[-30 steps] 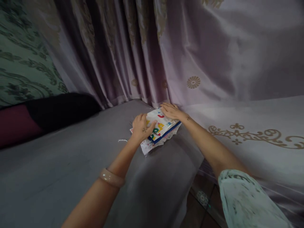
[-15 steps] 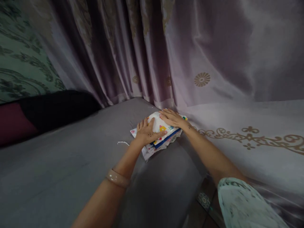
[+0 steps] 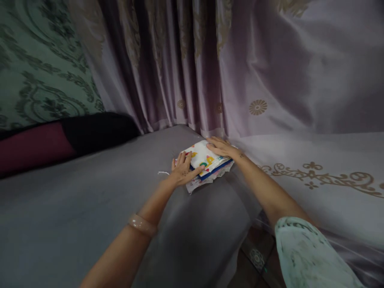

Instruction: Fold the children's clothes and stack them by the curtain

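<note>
A small stack of folded cloths [image 3: 200, 154] lies near the corner of a grey-covered bed [image 3: 114, 200]. The top cloth is white with colourful printed shapes; below it show a blue layer and a pale patterned one with a ragged edge. My left hand [image 3: 182, 171] rests on the stack's left side, fingers stretched and thumb apart. Across the far right part lies my right hand [image 3: 221, 147], flat with its fingers extended. Both hands touch the cloths from above, and neither grips them. A pale bangle [image 3: 143, 225] circles my left forearm.
Purple curtains [image 3: 207, 80] hang behind and along the right, close to the stack. A black and maroon cushion-like shape [image 3: 66, 138] runs along the back left, below green patterned wallpaper [image 3: 45, 72]. A short white string [image 3: 163, 173] lies left of the stack. Dark floor tiles [image 3: 255, 256] show below.
My left hand has slid to the stack's left edge, uncovering more of the top cloth. My right hand stays flat on it. The view has shifted slightly left.
</note>
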Demonstrator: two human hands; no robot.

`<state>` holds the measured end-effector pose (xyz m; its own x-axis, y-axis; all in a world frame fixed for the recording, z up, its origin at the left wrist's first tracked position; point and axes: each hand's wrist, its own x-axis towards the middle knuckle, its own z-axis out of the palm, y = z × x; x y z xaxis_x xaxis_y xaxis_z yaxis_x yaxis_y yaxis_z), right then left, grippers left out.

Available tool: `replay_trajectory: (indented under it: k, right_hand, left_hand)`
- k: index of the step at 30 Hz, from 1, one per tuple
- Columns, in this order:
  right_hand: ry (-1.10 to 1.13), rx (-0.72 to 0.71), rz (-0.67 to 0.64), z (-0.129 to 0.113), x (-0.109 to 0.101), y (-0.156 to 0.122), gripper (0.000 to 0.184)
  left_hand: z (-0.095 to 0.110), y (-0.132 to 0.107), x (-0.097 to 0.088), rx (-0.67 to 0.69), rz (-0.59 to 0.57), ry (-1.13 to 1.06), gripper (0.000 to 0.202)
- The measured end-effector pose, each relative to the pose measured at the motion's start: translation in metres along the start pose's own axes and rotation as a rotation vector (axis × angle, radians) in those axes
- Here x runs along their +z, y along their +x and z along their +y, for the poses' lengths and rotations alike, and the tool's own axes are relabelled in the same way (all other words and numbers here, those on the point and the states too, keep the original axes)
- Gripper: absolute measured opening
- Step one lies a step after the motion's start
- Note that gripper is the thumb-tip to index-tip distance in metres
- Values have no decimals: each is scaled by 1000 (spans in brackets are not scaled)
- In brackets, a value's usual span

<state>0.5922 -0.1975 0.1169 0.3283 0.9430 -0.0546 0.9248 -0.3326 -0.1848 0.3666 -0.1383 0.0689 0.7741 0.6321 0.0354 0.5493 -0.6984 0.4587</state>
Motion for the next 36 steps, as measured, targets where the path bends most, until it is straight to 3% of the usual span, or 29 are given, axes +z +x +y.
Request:
replay_trajectory:
  k: [4, 11, 18, 21, 23, 25, 29, 32, 36]
  right_hand:
    - [-7, -50, 79, -18, 1, -8, 60]
    - [-9, -120, 69, -49, 19, -20, 58]
    - [-87, -134, 156, -41, 32, -13, 52]
    - [-68, -174, 140, -40, 27, -12, 52]
    - [-51, -205, 208, -48, 21, -14, 49]
    - [-49, -226, 345, -63, 16, -13, 50]
    - [44, -476, 572, -112, 26, -9, 48]
    - [118, -652, 552, -162, 55, -8, 44]
    - [164, -801, 382, -230, 104, -14, 41]
  left_hand:
    - [-33, -40, -8, -64, 20, -16, 85]
    - [-111, -104, -17, -271, -41, 117, 80]
    - [-194, -170, -29, -336, 15, 297, 82]
    - [-216, -200, -43, -365, 38, 297, 81]
    - [-221, -221, -54, -396, 24, 264, 80]
    - [-221, -240, -65, -449, 21, 222, 80]
    - [-224, -266, -79, -461, 88, 176, 76]
    - [-228, -279, -86, -470, 106, 161, 71]
    - [-230, -295, -95, -437, 133, 144, 62]
